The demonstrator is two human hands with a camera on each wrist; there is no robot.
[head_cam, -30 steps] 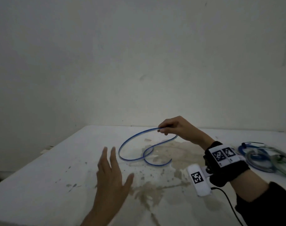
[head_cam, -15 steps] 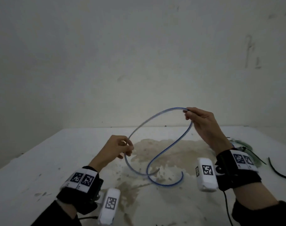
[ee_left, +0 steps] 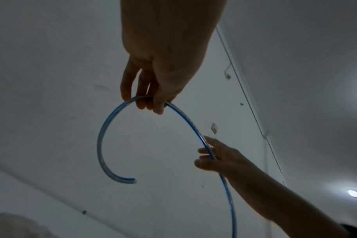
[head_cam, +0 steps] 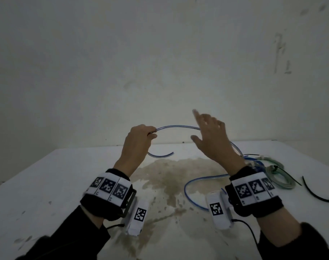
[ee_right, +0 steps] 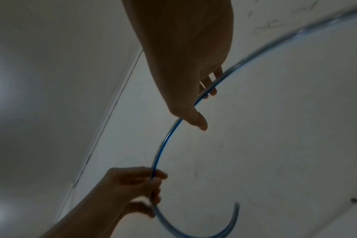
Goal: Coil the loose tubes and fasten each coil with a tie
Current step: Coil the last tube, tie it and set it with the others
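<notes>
Left hand: I pinch the blue tube near its end, mid-frame.
Right hand: fingers loose, sliding along.
Tip: I should keep loops even.

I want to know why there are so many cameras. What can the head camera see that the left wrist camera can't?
Only the head view shows the white table with its brown stain, the tied green tube coil, a loose black tie and the wrist cameras. Only the left wrist view shows the left hand's fingers from below, curled round the blue tube, and a ceiling light. Both show the left hand gripping that tube, its free end curling under, and the right hand with straight fingers against it.
</notes>
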